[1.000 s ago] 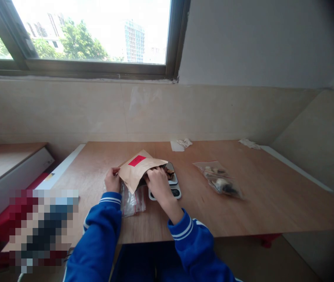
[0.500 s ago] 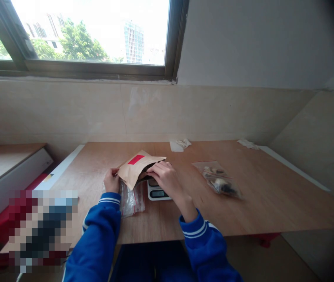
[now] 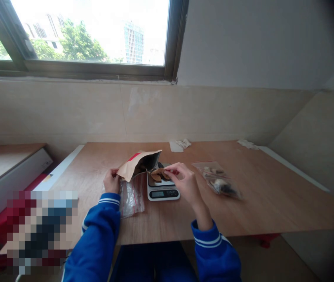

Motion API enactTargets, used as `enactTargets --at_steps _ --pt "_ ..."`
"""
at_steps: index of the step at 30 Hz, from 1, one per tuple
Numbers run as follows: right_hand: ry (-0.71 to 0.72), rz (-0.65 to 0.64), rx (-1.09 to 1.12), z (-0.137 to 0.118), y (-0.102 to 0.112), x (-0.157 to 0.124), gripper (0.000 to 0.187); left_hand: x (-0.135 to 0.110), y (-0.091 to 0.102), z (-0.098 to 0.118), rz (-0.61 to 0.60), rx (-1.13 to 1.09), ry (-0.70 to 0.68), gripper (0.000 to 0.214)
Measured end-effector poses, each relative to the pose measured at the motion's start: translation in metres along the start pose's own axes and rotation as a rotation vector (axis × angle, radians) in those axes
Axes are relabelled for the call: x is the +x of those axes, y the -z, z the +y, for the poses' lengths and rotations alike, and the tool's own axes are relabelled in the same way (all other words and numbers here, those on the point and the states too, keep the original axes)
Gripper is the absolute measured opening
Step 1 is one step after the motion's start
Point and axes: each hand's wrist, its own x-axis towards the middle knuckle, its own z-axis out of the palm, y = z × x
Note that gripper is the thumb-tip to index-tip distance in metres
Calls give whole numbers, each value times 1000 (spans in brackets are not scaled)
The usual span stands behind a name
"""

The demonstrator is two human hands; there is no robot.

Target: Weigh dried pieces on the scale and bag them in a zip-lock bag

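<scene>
My left hand (image 3: 111, 181) grips the lower end of a brown paper pouch (image 3: 136, 164) with a red label, its open mouth turned toward a small digital scale (image 3: 162, 190). My right hand (image 3: 184, 181) hovers just over the scale, its fingers pinched on a thin brown dried slice (image 3: 158, 171). Other brown pieces (image 3: 156, 177) lie on the scale's platform. A pile of clear zip bags (image 3: 131, 199) with red seals lies under the pouch, beside my left wrist.
A clear bag of mixed dried pieces (image 3: 218, 179) lies right of the scale on the wooden table (image 3: 258, 199). White paper scraps (image 3: 179, 144) and a crumpled scrap (image 3: 247, 143) sit at the far edge by the tiled wall. A lower shelf (image 3: 5, 160) stands left.
My right hand came out of the pouch's mouth and moved right over the scale, holding a dried slice. The pouch's mouth has lifted and opened wider. The left hand stayed put.
</scene>
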Motion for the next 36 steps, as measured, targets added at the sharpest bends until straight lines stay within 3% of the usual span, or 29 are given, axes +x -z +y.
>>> enactTargets --at_steps 5,11,16,20,27,32,36 --pt "-148 58 0 20 18 -25 16 0 0 0 -6 16 -1 21" --pt "-305 113 -91 75 42 -57 25 0 0 -1 -9 36 8 21" --pt "-346 138 -211 121 52 -77 33 1 -1 0 -9 41 14 21" --pt "-302 119 -309 136 50 -87 35 1 -1 -1 -17 39 4 22" --pt "-181 197 -381 127 49 -83 24 0 -1 -1 -10 37 -6 24" --pt "-118 165 -288 93 43 -71 18 0 -1 0 -6 37 -8 24" --pt "-67 89 -176 65 25 -61 14 0 -1 0 -8 42 -9 24"
